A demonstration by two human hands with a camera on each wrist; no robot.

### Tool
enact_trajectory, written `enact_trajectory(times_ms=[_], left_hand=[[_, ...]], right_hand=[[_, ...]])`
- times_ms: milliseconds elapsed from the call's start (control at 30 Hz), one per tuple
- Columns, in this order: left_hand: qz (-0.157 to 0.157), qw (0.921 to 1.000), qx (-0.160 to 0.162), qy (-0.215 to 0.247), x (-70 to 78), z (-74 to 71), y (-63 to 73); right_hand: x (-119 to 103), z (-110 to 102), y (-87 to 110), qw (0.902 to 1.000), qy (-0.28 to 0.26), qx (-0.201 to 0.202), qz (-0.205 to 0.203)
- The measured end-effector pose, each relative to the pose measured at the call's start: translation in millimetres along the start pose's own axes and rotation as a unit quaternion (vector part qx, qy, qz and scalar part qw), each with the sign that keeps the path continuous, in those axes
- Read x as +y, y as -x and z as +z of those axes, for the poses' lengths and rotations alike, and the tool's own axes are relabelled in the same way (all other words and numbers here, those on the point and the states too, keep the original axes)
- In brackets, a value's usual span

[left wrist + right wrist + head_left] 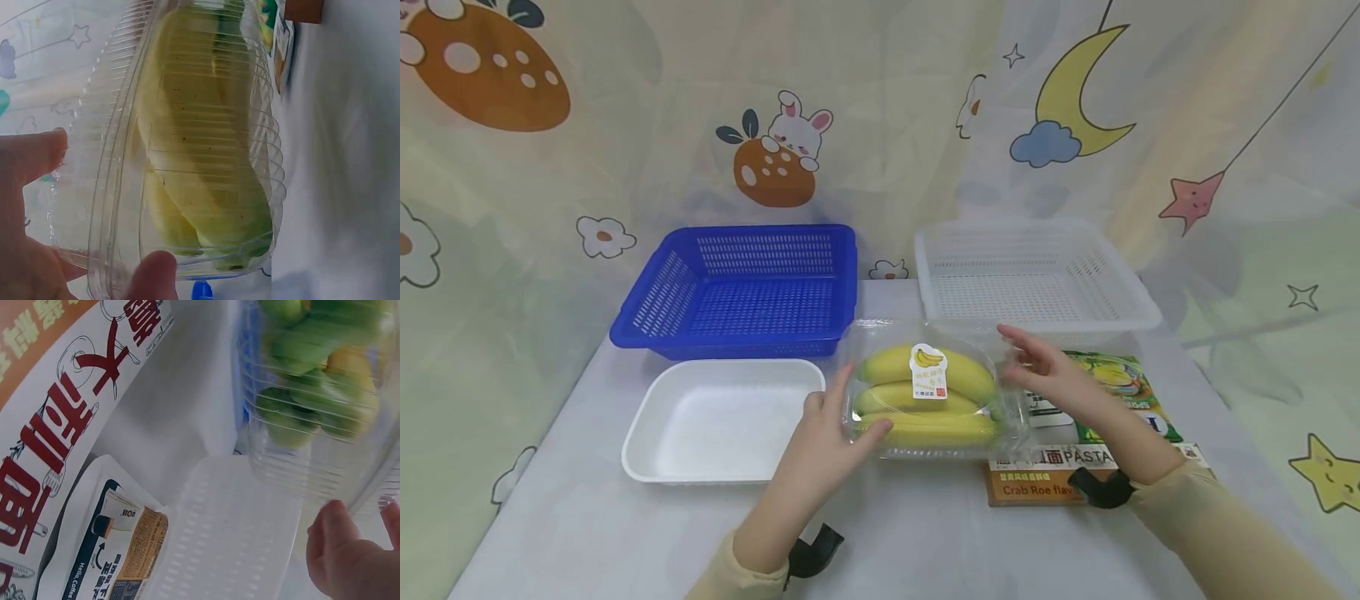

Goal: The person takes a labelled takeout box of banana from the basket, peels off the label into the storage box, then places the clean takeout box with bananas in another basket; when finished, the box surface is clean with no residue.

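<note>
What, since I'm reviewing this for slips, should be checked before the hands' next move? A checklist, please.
1. Left hand holding the banana box: ok, thumb in front and fingers at its left side.
2. Right hand holding firmly: cannot tell; fingertips are at the box's right edge.
3. Lid fully latched: cannot tell through the clear plastic.
4. Blue basket open side up: ok.
5. White tray open side up: ok.
6. Pasta box fully visible from the head view: not ok; the right forearm covers part.
</note>
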State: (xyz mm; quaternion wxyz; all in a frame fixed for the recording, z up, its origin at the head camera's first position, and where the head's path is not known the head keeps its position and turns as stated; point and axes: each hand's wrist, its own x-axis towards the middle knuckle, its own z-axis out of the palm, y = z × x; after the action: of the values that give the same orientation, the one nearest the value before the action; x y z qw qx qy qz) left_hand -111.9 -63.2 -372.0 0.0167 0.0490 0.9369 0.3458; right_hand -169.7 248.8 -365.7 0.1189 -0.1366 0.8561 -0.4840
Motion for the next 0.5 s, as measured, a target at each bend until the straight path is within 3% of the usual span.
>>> enact_trajectory(times_ms=[167, 500], left_hand=[[-0.01, 0.9999, 0.008, -0.006, -6.1, 5.6, 3.1], [-0.024, 0.9991, 0.026, -0.024, -16.6, 9.8, 7.1]], right_hand=[[4.4, 5.6, -7.6, 0.9979, 0.052, -0.034, -0.019], [3.2, 12.4, -15.2, 0.9969, 0.039, -0.061, -0.031]])
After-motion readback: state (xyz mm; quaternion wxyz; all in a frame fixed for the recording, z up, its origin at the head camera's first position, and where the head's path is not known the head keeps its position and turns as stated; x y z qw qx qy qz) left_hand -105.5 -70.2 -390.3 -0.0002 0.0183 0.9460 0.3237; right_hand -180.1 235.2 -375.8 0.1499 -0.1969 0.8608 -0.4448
